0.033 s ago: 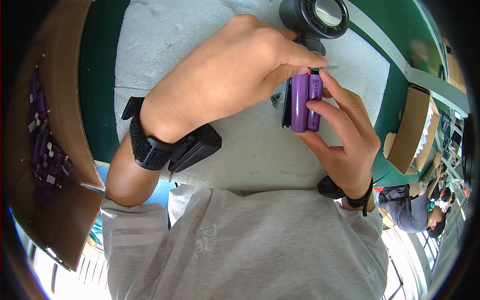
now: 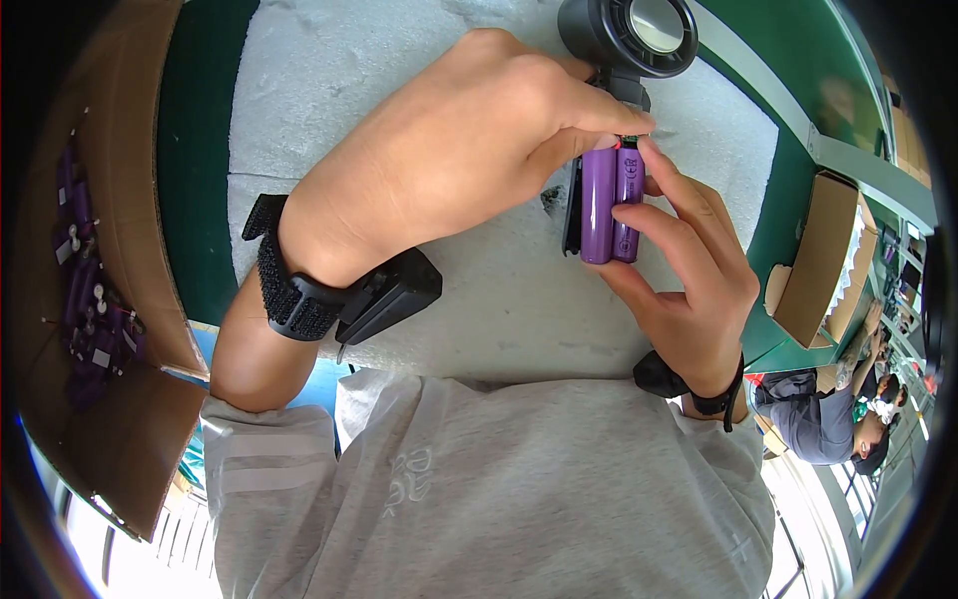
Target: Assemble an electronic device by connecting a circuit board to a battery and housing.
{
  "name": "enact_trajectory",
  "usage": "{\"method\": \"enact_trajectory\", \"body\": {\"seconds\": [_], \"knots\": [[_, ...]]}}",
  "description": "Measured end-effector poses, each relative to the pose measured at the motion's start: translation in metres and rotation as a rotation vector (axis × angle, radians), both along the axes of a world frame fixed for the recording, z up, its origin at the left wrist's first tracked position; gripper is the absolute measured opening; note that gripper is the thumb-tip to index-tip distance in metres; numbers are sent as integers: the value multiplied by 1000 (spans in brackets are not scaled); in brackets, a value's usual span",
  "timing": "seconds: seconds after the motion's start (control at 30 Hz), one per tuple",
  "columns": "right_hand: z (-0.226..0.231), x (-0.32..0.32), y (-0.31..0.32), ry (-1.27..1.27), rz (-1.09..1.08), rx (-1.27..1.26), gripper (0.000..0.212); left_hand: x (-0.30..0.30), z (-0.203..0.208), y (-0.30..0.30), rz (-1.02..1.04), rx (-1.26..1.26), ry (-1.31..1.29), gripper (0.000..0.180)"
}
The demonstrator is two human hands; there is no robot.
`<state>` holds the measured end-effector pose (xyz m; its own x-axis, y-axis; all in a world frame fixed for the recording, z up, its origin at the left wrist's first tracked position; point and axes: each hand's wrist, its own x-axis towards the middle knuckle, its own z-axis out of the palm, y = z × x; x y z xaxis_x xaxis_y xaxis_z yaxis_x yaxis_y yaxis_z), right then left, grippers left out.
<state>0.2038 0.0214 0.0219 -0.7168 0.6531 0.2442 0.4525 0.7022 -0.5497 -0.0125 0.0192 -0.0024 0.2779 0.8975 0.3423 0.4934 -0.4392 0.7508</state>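
Two purple cylindrical battery cells (image 2: 598, 205) lie side by side, running lengthwise toward me, over the black handle (image 2: 572, 215) of a handheld fan (image 2: 656, 28). My left hand (image 2: 509, 115) reaches across from the left with its thumb and forefinger pinched at the cells' far end. A bit of green board and a red spot show there; the rest is hidden under the fingers. From the right, my right hand (image 2: 694, 265) grips the cells, thumb at the near end and fingers along the right side. The fan's round black head points away from me, beyond the cells.
White foam sheeting (image 2: 479, 299) covers the green table (image 2: 195, 150). At the left stands an open cardboard box (image 2: 130, 200) holding several purple battery packs (image 2: 95, 290). A smaller cardboard box (image 2: 818, 260) sits at the right edge. Another person (image 2: 823, 424) is farther right.
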Motion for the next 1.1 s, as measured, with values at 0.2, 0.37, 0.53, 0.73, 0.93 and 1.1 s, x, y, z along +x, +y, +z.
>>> {"method": "enact_trajectory", "body": {"seconds": [0.2,0.37,0.53,0.73,0.93,1.1], "knots": [[-5,1,0,41,-2,-15,40,5,18,1,17,-210,-23,23],[-3,1,3,46,11,-42,39,6,5,1,46,-149,-141,21],[1,1,3,-15,14,-70,40,5,4,2,25,-154,-166,22],[4,1,4,-52,10,-59,39,6,2,4,9,-150,-175,23],[-6,0,0,73,-51,-102,37,6,3,6,13,-128,-119,24],[-4,2,5,58,8,-83,36,3,2,7,-6,-152,-132,27]]}}
